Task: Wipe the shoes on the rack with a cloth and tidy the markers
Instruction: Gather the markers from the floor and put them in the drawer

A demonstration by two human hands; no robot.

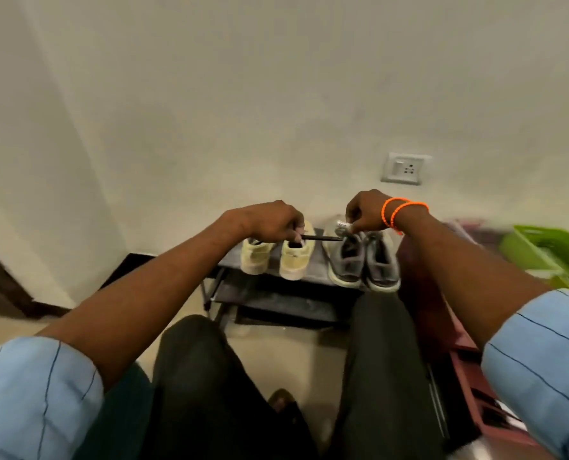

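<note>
Now left hand holds a marker above the rack.

Dim, even indoor light; soft focus, edges smeared and bowed.

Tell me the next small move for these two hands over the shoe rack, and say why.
Probably bring the hands together to cap the marker. The left hand pinches a thin dark marker pointing toward the right hand, which pinches a small light piece, likely its cap, though it is too small to be sure. Both hover over the shoes on the rack, a short gap apart.
</note>
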